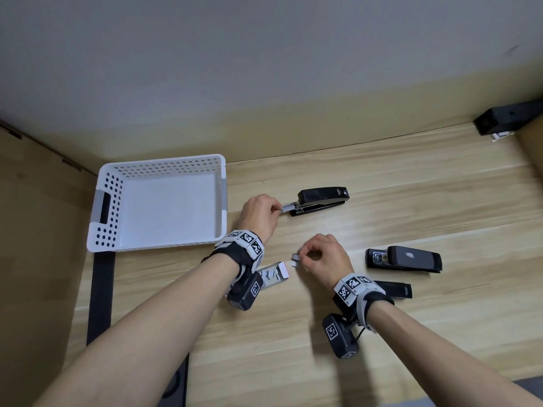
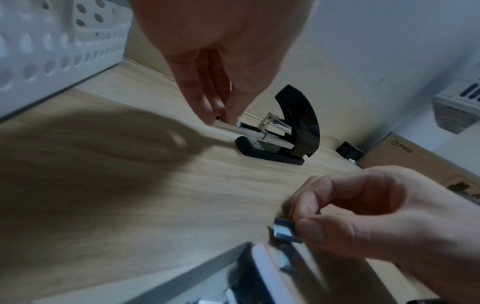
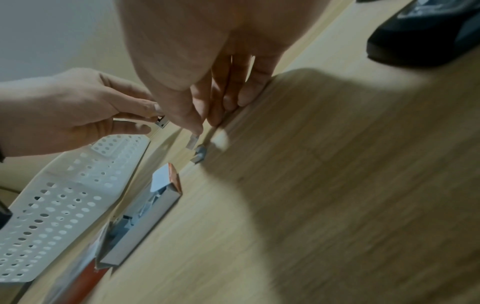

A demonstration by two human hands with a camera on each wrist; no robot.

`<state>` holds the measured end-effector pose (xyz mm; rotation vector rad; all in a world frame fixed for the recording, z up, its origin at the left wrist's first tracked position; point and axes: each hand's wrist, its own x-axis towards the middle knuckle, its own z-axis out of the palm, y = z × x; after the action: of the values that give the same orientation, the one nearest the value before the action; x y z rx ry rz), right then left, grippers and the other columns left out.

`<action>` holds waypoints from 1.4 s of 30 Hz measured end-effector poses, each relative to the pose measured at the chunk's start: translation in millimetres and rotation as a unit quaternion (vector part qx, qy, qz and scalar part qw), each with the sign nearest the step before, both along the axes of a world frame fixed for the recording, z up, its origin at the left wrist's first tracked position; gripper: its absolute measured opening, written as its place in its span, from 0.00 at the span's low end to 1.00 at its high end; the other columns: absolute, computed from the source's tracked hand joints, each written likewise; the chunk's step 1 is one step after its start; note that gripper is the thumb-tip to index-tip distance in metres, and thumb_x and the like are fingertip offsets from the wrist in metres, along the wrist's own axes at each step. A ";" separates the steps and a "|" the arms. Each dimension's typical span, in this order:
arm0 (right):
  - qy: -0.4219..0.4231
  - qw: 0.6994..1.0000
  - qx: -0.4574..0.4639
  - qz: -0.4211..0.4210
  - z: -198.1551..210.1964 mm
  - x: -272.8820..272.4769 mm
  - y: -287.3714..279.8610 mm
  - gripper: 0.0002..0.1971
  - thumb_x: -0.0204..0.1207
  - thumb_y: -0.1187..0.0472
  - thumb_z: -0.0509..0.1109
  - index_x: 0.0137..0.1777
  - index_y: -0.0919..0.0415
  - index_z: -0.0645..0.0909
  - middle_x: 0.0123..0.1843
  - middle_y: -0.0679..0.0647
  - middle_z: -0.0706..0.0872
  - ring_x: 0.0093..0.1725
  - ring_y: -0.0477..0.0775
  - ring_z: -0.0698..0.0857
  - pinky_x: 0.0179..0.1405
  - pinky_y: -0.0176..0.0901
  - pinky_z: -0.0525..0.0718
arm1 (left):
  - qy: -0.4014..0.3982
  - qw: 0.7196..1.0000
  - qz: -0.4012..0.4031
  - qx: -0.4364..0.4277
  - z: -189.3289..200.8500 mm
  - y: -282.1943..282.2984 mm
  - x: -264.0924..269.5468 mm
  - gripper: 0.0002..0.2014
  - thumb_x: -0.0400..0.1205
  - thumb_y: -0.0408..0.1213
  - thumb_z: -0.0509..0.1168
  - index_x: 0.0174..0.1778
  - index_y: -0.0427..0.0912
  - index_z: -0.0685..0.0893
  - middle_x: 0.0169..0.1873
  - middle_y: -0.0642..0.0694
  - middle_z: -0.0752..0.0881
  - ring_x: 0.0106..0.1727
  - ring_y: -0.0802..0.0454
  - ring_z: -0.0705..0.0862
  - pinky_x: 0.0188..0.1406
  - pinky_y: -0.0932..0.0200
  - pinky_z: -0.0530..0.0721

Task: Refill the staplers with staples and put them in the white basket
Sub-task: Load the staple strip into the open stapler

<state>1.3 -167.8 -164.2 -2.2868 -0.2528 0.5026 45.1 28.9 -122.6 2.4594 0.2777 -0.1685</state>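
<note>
A black stapler [image 1: 321, 199] lies on the wooden table with its metal staple tray [image 1: 289, 207] pulled out toward the left. My left hand [image 1: 277, 210] pinches the end of that tray [image 2: 233, 126]. The stapler's lid [image 2: 301, 121] stands raised in the left wrist view. Nearer me, my right hand [image 1: 301, 258] pinches a short strip of staples [image 1: 295, 256] between thumb and fingers [image 2: 311, 226], just above the table. The open staple box [image 1: 273, 276] lies below my left wrist. The white basket [image 1: 101, 227] stands at the left with nothing in it.
Two more dark staplers lie at the right, one [image 1: 404, 259] beside my right hand and one [image 1: 395, 289] partly under my right wrist. A black block [image 1: 505, 117] sits in the far right corner. The wall runs along the table's back edge.
</note>
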 end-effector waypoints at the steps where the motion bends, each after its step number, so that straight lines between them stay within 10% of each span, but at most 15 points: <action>1: -0.001 1.000 -0.001 0.001 0.1 0.0 0.1 0.05 0.69 0.54 0.75 0.34 0.47 0.84 0.41 0.36 0.84 0.48 0.41 0.74 0.47 0.45 0.80 | 0.003 1.000 0.001 0.003 0.2 -0.3 -0.1 0.06 0.80 0.32 0.71 0.47 0.42 0.93 0.45 0.47 0.91 0.49 0.48 0.87 0.52 0.57 0.82; 42: -0.010 0.999 -0.034 -0.001 1.0 -0.8 3.8 0.07 0.70 0.56 0.75 0.34 0.45 0.82 0.41 0.38 0.83 0.48 0.41 0.74 0.44 0.42 0.78 | -0.026 0.999 0.028 0.000 -14.5 19.4 -14.9 0.09 0.80 0.37 0.69 0.56 0.45 0.87 0.52 0.53 0.80 0.51 0.57 0.80 0.48 0.57 0.80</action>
<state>0.5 -163.9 -163.2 -2.3590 -0.2470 0.4935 30.1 48.3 -137.0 2.4493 0.3231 -0.0818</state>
